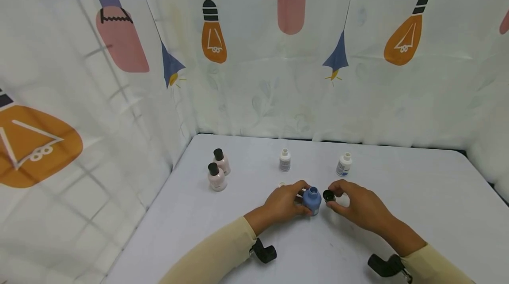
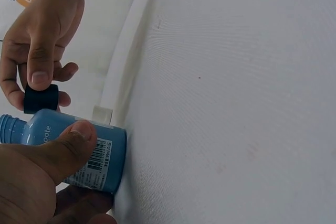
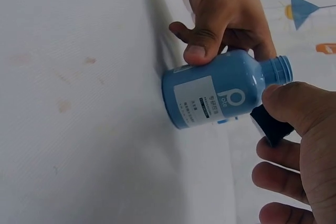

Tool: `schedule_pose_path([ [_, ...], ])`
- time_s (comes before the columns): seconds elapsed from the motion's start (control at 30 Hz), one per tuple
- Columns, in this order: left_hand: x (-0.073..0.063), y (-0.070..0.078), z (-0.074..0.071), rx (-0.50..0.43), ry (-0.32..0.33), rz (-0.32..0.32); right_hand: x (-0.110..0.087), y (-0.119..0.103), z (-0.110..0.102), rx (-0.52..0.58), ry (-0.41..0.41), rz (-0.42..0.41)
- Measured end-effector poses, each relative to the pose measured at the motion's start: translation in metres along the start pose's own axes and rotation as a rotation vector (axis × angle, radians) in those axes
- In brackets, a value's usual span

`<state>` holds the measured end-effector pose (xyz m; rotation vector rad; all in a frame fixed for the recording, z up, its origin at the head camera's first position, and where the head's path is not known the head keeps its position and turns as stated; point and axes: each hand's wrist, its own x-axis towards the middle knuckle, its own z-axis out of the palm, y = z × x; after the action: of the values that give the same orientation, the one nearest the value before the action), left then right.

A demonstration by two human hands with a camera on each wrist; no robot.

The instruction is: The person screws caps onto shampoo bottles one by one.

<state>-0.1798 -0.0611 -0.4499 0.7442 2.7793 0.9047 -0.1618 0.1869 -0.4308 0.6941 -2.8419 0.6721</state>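
Observation:
A blue bottle point(image 1: 312, 201) with a bare threaded neck stands upright on the white table, and my left hand point(image 1: 283, 202) grips it around the body. Its printed label point(image 3: 197, 103) shows in the right wrist view, a barcode in the left wrist view. Just right of the neck, my right hand point(image 1: 359, 204) pinches a black screw cap point(image 1: 328, 195) between thumb and fingers, its hollow side facing up in the head view. In the left wrist view the cap point(image 2: 41, 98) appears beside the bottle's shoulder, off the neck.
Two pale pink bottles with black caps, one nearer point(image 1: 217, 180) and one behind point(image 1: 221, 162), stand at the left. Two small white bottles without caps stand further back, one in the middle point(image 1: 284, 161) and one right point(image 1: 343, 165). A small white object point(image 1: 282, 184) shows behind my left hand.

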Motion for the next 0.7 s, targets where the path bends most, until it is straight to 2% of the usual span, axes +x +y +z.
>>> schedule_pose_path([
  [0.7, -0.001, -0.001, 0.002, 0.028, 0.027, 0.024, 0.007, -0.013, -0.004, 0.016, -0.013, -0.004],
])
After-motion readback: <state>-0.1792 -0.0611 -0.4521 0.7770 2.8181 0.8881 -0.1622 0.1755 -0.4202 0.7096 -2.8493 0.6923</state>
